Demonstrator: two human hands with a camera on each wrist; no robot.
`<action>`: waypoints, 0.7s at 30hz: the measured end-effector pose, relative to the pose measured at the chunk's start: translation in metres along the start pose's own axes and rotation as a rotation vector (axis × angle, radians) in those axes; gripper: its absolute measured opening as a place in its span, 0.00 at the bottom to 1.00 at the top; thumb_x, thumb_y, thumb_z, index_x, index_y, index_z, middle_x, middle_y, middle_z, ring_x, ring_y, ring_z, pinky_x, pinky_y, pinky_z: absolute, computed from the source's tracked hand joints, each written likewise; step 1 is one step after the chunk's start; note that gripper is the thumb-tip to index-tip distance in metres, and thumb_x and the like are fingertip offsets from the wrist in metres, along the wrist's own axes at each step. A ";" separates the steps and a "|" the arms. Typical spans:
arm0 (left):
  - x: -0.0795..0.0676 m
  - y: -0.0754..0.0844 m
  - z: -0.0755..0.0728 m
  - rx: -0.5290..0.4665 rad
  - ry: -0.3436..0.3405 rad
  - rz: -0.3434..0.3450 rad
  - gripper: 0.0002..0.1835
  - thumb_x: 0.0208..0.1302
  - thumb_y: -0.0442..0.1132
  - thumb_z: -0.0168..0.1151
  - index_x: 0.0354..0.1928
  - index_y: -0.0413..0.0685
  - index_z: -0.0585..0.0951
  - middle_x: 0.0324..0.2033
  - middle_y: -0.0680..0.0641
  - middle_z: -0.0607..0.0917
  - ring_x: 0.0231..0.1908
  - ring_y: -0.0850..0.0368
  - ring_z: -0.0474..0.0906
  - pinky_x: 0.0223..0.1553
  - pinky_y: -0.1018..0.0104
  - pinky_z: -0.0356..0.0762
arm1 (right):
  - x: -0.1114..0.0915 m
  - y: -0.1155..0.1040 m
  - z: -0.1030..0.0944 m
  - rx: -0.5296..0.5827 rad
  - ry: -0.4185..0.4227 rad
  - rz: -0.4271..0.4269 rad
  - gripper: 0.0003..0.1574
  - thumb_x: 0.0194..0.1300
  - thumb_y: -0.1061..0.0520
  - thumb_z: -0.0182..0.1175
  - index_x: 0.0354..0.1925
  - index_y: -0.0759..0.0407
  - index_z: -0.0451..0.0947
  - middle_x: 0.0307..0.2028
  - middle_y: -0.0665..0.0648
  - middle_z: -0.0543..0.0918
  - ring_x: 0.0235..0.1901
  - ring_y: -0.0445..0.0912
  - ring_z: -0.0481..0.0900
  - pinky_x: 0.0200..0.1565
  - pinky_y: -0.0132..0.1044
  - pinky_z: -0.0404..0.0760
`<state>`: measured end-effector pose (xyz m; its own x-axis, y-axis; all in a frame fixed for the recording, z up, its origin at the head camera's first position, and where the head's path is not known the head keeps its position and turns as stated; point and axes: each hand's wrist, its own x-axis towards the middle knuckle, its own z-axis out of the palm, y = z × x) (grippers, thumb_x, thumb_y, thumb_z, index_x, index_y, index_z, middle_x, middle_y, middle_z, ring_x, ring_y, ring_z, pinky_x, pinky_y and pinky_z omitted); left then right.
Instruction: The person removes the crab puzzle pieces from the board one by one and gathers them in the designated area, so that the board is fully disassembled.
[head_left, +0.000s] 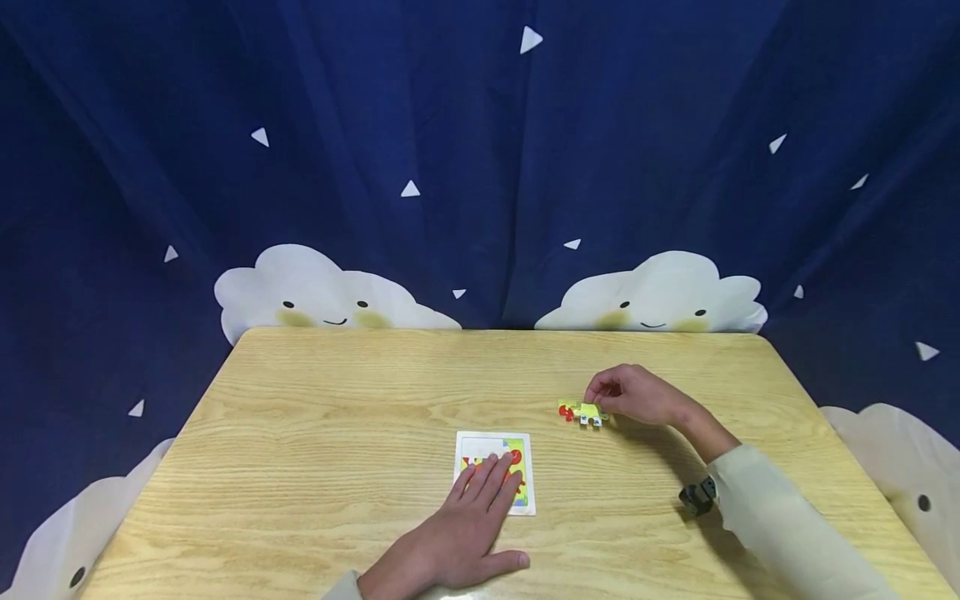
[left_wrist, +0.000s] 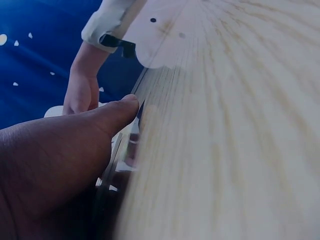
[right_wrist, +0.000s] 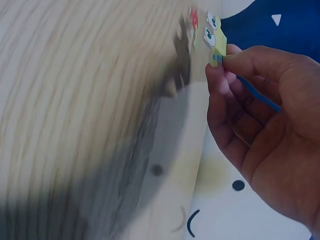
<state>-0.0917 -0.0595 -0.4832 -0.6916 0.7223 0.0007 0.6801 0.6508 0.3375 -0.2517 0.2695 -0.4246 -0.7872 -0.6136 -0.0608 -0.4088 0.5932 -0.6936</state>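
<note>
My left hand point(head_left: 465, 529) rests on a small white-framed jigsaw puzzle board point(head_left: 531, 492), its fingers straight across the red and yellow picture. Part of that picture is hidden under them. Farther right, my right hand point(head_left: 637, 396) pinches a yellow jigsaw piece point(head_left: 591, 409) between thumb and fingertips. In the right wrist view the piece point(right_wrist: 219, 37) shows two printed cartoon eyes and is tilted up off the table. Just beside it lie more puzzle pieces point(head_left: 566, 411), red and yellow. The left wrist view shows my left thumb point(left_wrist: 122, 111), stretched out along the tabletop.
Both hands work over a light wood table point(head_left: 322, 433). A dark blue curtain point(head_left: 465, 167) with white clouds and triangles hangs behind its far edge. A black wrist device point(head_left: 698, 497) sits by my right sleeve.
</note>
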 end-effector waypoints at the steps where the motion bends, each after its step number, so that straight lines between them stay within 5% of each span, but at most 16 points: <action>1: 0.000 0.000 0.000 0.005 0.003 0.001 0.50 0.75 0.70 0.42 0.81 0.37 0.50 0.81 0.36 0.43 0.79 0.40 0.41 0.74 0.41 0.46 | -0.002 0.001 -0.001 0.004 -0.003 0.002 0.08 0.67 0.70 0.61 0.40 0.61 0.85 0.35 0.54 0.86 0.32 0.45 0.75 0.34 0.33 0.75; 21: 0.001 0.001 -0.001 -0.023 -0.014 -0.006 0.50 0.76 0.70 0.42 0.81 0.37 0.49 0.81 0.36 0.42 0.79 0.40 0.39 0.74 0.40 0.44 | -0.003 0.039 -0.021 -0.045 -0.015 0.070 0.09 0.69 0.70 0.62 0.39 0.60 0.86 0.33 0.52 0.84 0.33 0.46 0.75 0.37 0.35 0.76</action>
<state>-0.0921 -0.0589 -0.4817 -0.6921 0.7216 -0.0146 0.6699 0.6498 0.3592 -0.2755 0.3058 -0.4364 -0.8075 -0.5777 -0.1192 -0.3737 0.6574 -0.6543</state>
